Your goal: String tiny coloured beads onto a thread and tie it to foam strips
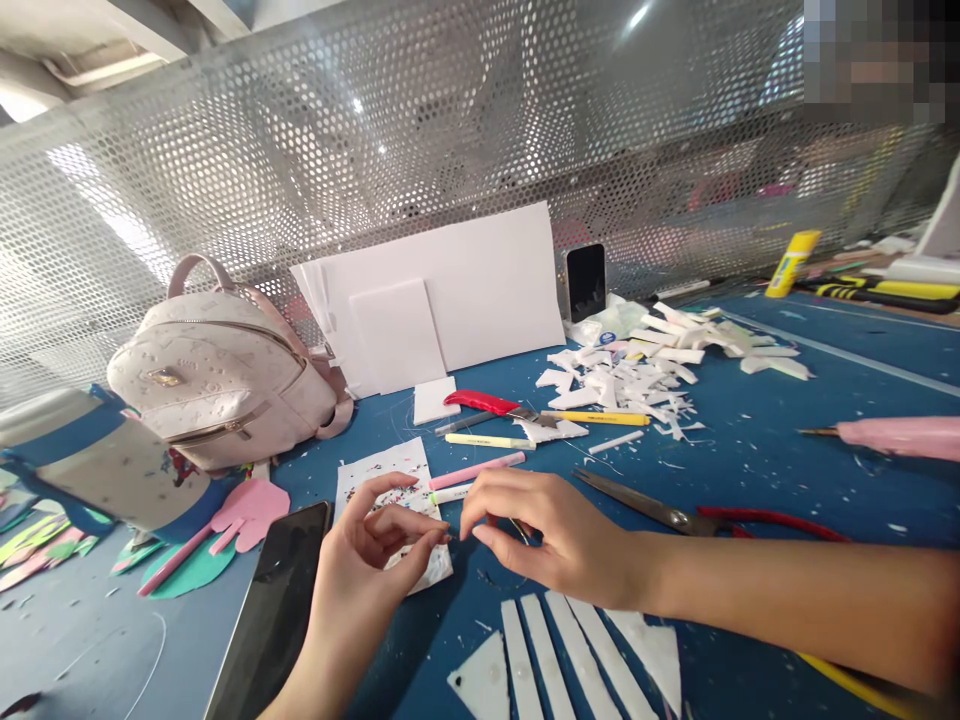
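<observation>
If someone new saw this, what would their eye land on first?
Probably the left hand and right hand, their fingertips close together, low in the middle. Next might be the pale backpack on the left, then the loose white scraps strewn over the blue table, right of center.

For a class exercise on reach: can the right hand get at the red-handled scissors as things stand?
Probably yes: the scissors lie close by the right hand, with nothing seen lying on them, though the hand would likely have to draw back to grip them.
</observation>
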### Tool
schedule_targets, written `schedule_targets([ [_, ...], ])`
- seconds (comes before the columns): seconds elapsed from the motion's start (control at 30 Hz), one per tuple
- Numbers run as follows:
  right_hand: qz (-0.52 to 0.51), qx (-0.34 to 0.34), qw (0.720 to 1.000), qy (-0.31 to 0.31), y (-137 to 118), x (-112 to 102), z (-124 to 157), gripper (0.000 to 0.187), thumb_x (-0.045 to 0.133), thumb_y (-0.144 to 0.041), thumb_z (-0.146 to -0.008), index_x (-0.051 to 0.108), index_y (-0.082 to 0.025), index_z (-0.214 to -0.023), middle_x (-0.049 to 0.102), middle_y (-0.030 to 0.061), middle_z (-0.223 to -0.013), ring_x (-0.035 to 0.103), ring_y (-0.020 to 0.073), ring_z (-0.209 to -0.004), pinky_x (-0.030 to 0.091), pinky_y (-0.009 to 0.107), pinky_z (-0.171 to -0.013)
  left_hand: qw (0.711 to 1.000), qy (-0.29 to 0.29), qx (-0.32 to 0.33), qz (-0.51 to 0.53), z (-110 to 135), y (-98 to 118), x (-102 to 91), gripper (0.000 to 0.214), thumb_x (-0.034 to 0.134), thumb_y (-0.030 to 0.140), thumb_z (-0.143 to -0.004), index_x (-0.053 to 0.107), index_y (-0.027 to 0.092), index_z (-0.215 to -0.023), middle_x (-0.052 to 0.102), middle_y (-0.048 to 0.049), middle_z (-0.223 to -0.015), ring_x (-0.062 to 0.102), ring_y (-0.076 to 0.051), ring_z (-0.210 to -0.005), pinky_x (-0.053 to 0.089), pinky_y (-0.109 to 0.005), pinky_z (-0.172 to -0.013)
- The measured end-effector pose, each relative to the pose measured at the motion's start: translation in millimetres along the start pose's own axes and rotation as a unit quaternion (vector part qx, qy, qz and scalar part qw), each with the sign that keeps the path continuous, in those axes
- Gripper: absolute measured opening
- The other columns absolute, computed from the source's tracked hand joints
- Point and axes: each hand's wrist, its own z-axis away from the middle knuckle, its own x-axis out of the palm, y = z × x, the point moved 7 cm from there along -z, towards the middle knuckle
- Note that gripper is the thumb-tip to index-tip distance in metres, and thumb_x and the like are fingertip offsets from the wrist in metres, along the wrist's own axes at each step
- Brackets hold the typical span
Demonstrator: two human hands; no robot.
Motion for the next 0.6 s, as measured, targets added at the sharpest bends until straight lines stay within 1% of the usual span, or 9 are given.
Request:
schedule_targets([
  [0.1, -0.005, 0.001, 1.0, -0.004, -1.1, 0.1, 0.1, 0.019, 0.048, -0.017, -0.096, 0.065, -0.02, -0.105, 0.068, 0.0033, -0.103, 0.06, 0.0159, -0.102, 0.043, 0.034, -0.099, 1.0, 0.0, 0.004, 0.0, 0.1, 0.2, 0.1, 0.044, 0.078, 0.023, -0.071, 0.053, 0.021, -0.107, 0.075, 0.0008, -0.066, 0.072, -0.016, -0.068, 0.054, -0.024, -0.072],
  [0.2, -0.005, -0.016, 1.0, -0.007, -3.5, 0.1, 0.5, 0.025, 0.046, -0.016, -0.097, 0.065, -0.022, -0.112, 0.067, 0.0031, -0.104, 0.06, 0.0151, -0.102, 0.042, 0.034, -0.102, 1.0, -0.001, 0.006, 0.001, -0.6, -1.9, 0.1, 0.043, 0.078, 0.025, -0.071, 0.053, 0.021, -0.107, 0.074, 0.001, -0.064, 0.071, -0.016, -0.066, 0.054, -0.024, -0.069],
  [0.3, 0.005, -0.029, 1.0, -0.003, -4.3, -0.4, 1.0, 0.027, 0.047, -0.015, -0.096, 0.066, -0.024, -0.113, 0.066, 0.0031, -0.105, 0.06, 0.0143, -0.101, 0.042, 0.034, -0.102, 1.0, -0.008, -0.002, 0.011, -1.7, -5.4, 1.0, 0.045, 0.079, 0.025, -0.07, 0.053, 0.02, -0.107, 0.074, 0.0004, -0.063, 0.07, -0.015, -0.063, 0.054, -0.024, -0.069],
  [0.5, 0.029, -0.047, 0.998, -0.01, -5.7, 0.6, 1.1, 0.024, 0.048, -0.016, -0.094, 0.067, -0.021, -0.109, 0.065, 0.0038, -0.104, 0.06, 0.015, -0.101, 0.043, 0.034, -0.1, 0.999, -0.012, -0.01, 0.03, -1.9, -7.2, 2.9, 0.048, 0.08, 0.026, -0.07, 0.051, 0.02, -0.108, 0.074, 0.0003, -0.062, 0.07, -0.015, -0.063, 0.053, -0.024, -0.068],
  [0.6, 0.02, -0.039, 0.999, -0.003, -5.2, -0.8, 0.9, 0.019, 0.048, -0.017, -0.094, 0.067, -0.019, -0.098, 0.065, 0.0035, -0.097, 0.06, 0.0148, -0.095, 0.043, 0.033, -0.097, 0.999, -0.01, -0.008, 0.032, -1.8, -6.7, 2.7, 0.048, 0.08, 0.024, -0.069, 0.05, 0.02, -0.107, 0.073, 0.0015, -0.062, 0.07, -0.014, -0.063, 0.053, -0.023, -0.069],
])
